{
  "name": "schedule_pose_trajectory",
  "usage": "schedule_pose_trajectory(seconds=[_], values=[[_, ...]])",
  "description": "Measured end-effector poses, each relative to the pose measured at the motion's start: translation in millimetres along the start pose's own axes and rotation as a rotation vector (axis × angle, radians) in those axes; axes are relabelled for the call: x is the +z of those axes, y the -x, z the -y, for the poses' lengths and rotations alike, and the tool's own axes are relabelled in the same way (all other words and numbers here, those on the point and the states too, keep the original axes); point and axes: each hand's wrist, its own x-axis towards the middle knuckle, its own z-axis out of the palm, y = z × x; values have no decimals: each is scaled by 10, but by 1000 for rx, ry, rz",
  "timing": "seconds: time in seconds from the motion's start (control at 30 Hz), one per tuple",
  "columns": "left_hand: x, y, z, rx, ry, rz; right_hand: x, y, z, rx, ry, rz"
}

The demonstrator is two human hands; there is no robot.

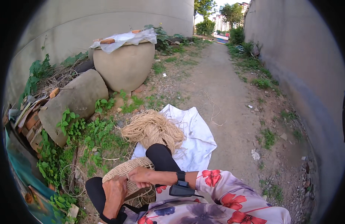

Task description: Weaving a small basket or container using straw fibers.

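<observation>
A woven straw-coloured piece (122, 170), perhaps a basket, rests across my lap between my dark-covered knees. My left hand (114, 190) is closed on its near left edge. Close beside it, my right hand (141, 176) is closed, its fingers curled against the weave. Whatever strand the right fingers pinch is too small to make out. Loose cord ends hang around the lower side of the piece. Just beyond my knees, a big heap of tan twisted cord (153, 128) lies on a white cloth (198, 130) spread on the ground.
A large clay vat (122, 65) covered with plastic sheeting stands ahead left, near a tipped clay cylinder (77, 104). Green weeds (96, 136) grow at my left. A dirt path (232, 149) runs ahead between two grey walls. A teal sheet (21, 175) lies at far left.
</observation>
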Motion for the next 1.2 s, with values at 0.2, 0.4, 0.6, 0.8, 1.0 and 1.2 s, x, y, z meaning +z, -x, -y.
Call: schedule_pose_trajectory(seconds=[0.2, 0.4, 0.6, 0.8, 1.0, 1.2], values=[[-11, -114, 124, 97, -102, 160, 41, 51, -173, -189, -341, -31], [-43, -133, 120, 133, -50, 140, 9, 10, -242, -169, -291, 106], [-161, -152, 254, -47, 285, 78, -330, 585, 131, -632, 534, -806], [-23, 71, 385, -353, 933, 268, -407, 648, 196, -526, 358, -719], [-117, 289, 390, -610, 1810, 213, -429, 537, 9, -455, 173, -537], [-426, 513, 864, -540, 385, -50, -473, 474, 24, -467, 103, -486]])
